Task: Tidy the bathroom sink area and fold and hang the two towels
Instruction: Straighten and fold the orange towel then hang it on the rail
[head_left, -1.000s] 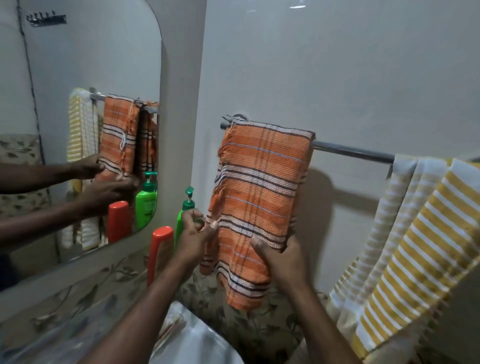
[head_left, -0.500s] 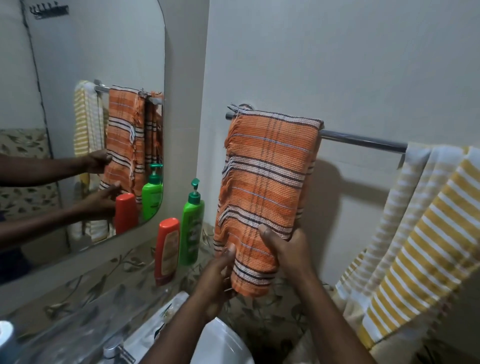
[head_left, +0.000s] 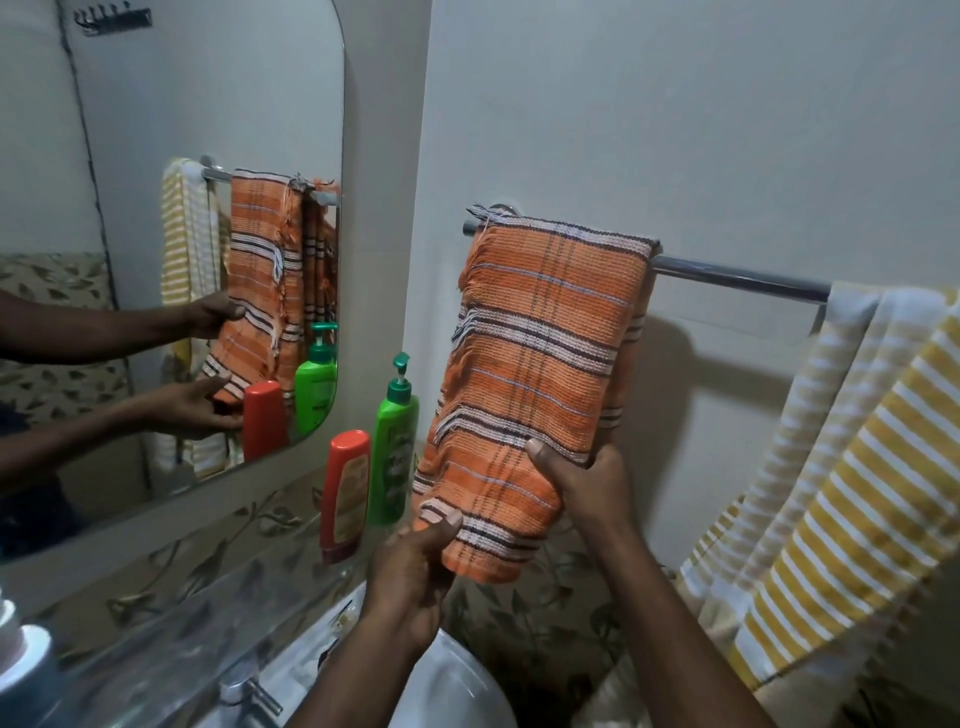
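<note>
Left grip (head_left: 410, 577), right grip (head_left: 587, 483) on orange towel (head_left: 540, 338); fingers behind.

I see the orange towel (head_left: 535, 364) folded, w/ dark & white stripes and a frayed left edge. It's draped over the left end of the rail (head_left: 737, 275), and its bottom slants left of that end. L hand (head_left: 415, 561) pinches its lower-left corner; R hand (head_left: 587, 483) grips its right edge, higher up. Yellow towel (head_left: 857, 467), white-striped, hangs in loose folds at the rail's right end, well apart from the orange one.
</note>
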